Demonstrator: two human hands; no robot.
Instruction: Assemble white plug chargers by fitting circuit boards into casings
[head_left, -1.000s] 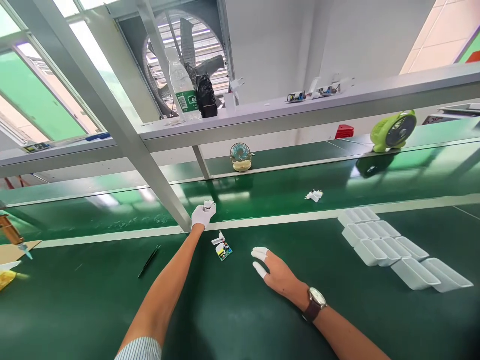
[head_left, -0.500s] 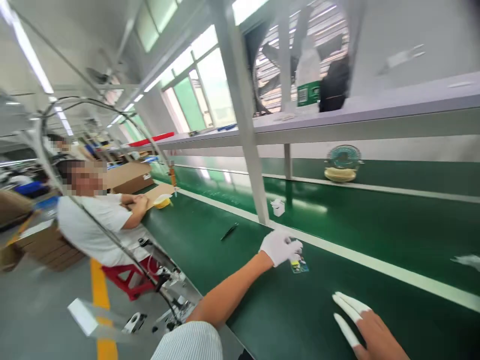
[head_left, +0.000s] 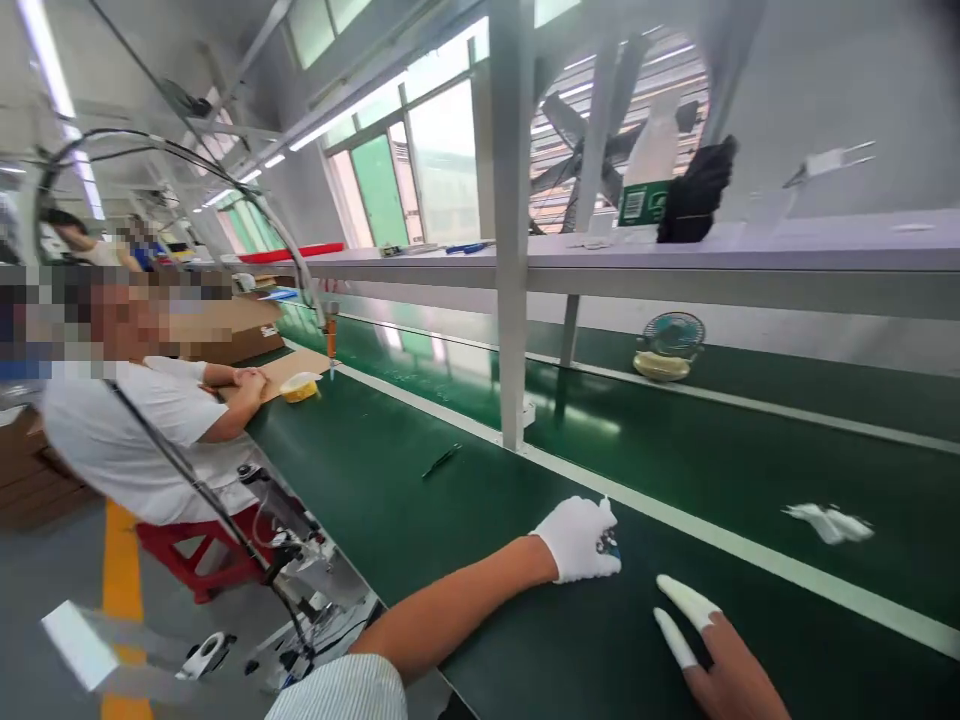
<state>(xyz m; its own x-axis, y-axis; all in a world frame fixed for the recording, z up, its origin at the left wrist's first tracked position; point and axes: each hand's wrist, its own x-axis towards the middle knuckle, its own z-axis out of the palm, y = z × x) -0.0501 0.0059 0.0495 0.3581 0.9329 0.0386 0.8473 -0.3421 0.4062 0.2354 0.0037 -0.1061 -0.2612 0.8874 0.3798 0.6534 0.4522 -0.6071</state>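
Note:
My left hand (head_left: pixel 577 540), in a white glove, is closed around a small blue circuit board (head_left: pixel 609 545) just over the green work surface. The gloved fingers cover most of the board; only a strip with components shows. To its right, my right hand (head_left: pixel 709 640) hovers with its fingers apart and nothing in them. White finger cots (head_left: pixel 686 600) cover its visible fingertips. Dark tweezers (head_left: pixel 441 460) lie on the green surface beyond my left forearm.
A grey upright post (head_left: pixel 512 300) rises behind the work surface and carries a shelf (head_left: pixel 712 265). A crumpled white item (head_left: pixel 829 522) and a small fan (head_left: pixel 671 345) sit on the conveyor belt (head_left: pixel 735 470). At left, a co-worker in a white shirt (head_left: pixel 142 440) sits beside an electric screwdriver (head_left: pixel 331 335).
The circuit board lay flat under my left fingertips; now the fingers are wrapped around it. My view has turned, and my right hand is slightly nearer to the left.

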